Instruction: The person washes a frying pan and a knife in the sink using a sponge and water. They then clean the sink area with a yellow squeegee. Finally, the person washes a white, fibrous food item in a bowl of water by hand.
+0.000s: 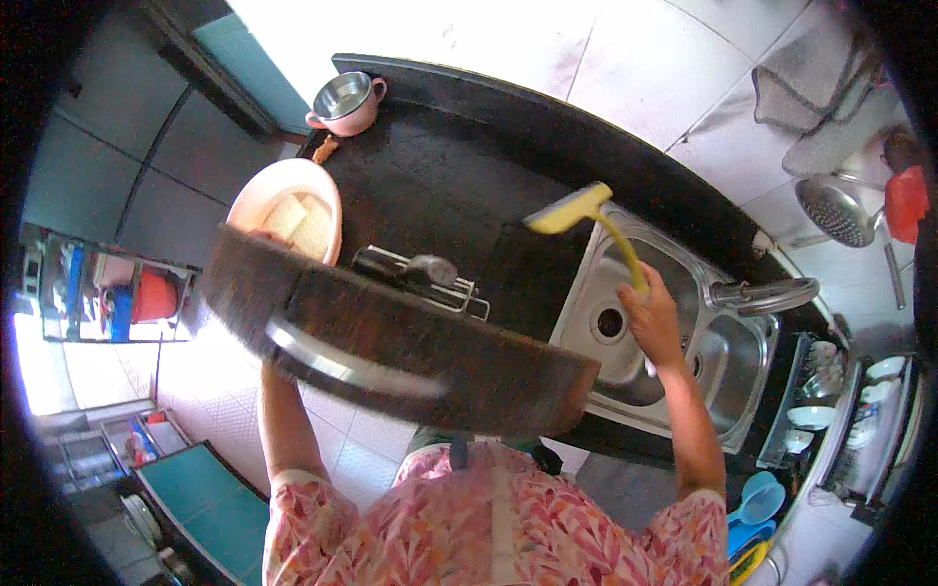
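In my right hand point(651, 322) is the handle of a yellow squeegee point(570, 209). Its blade end points left over the dark counter, and the hand is above the larger bowl of the steel sink point(586, 333). My left hand point(271, 237) is mostly hidden behind a blurred dark-brown cabinet door point(440, 359) with a metal handle. A few of its fingertips show at a pale oval basin point(333, 201), beside a light yellow cloth or sponge point(286, 214) in it. Whether those fingers grip anything cannot be seen.
The brown door crosses low in front of me. A pink two-handled pot point(355, 117) stands at the counter's far left corner. Partly behind the door is a wire rack point(469, 293). A curved faucet point(769, 295) rises beside the sink; dish racks point(788, 410) are at right.
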{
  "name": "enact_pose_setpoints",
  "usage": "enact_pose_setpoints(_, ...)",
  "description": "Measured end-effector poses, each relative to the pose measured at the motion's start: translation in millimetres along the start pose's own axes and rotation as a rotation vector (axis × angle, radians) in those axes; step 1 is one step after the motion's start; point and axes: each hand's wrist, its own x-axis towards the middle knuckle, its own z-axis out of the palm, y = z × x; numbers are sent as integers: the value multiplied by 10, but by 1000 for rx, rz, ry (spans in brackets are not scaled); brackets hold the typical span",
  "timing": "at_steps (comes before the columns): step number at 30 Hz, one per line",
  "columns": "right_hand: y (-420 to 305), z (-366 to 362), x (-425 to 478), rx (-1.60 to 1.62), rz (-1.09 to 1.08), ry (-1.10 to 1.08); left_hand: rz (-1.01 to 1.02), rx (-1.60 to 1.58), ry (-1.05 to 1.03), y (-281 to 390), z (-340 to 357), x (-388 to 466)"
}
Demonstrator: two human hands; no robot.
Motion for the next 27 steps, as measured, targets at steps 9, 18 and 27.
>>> enact_pose_setpoints(9, -568, 1317, 1769, -490, -657, -244, -67, -5, 37, 131, -41, -155)
enact_pose_setpoints(18, -1683, 2387, 2766, -623, -773, -240, -142, -21, 58, 246, -131, -420)
enact_pose_setpoints(27, -930, 1734, 2544, -727, -770, -286, -159, 6, 64, 204, -207, -615)
